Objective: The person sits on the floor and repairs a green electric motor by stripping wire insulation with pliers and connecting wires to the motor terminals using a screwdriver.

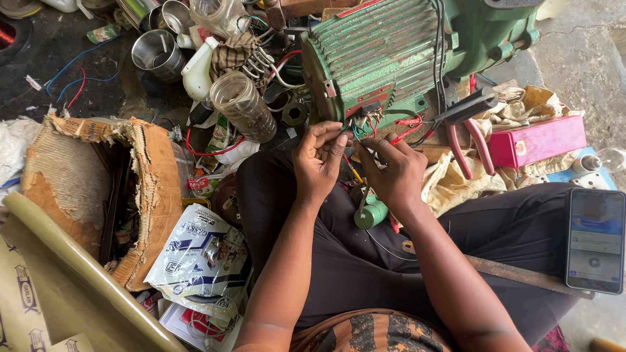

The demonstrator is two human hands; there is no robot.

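Head view, landmark: green electric motor (382, 49), ribbed casing, lying on its side at the top centre of the floor clutter.
Lead wires (371, 126): red and pale strands coming out of the motor's terminal opening, just below the casing; this is where both hands meet.
Left hand (318, 161): just below the motor, fingertips pressed together in a pinch on the wire ends.
Right hand (392, 174): beside the left hand, touching it at the fingertips, fingers curled and pinching a thin strand; what else it grips cannot be told.
Green-handled tool (370, 214): on the person's lap, below the right hand; its tip is hidden.
Red-handled pliers (466, 130): right of the terminal opening, resting on crumpled cloth, untouched.
Pink box (537, 140): right of the pliers.
Smartphone (595, 240): well right of the motor, screen lit, resting on the knee.
Torn cardboard box (143, 190): left of the motor, edges frayed.
Glass jar (244, 106): tipped over, just left of the motor.
Risk, judged: bare strands could slip from the pinch or fray if twisted unevenly; neighbouring leads crowd closely, so a wrong pairing or touching conductors seems possible.
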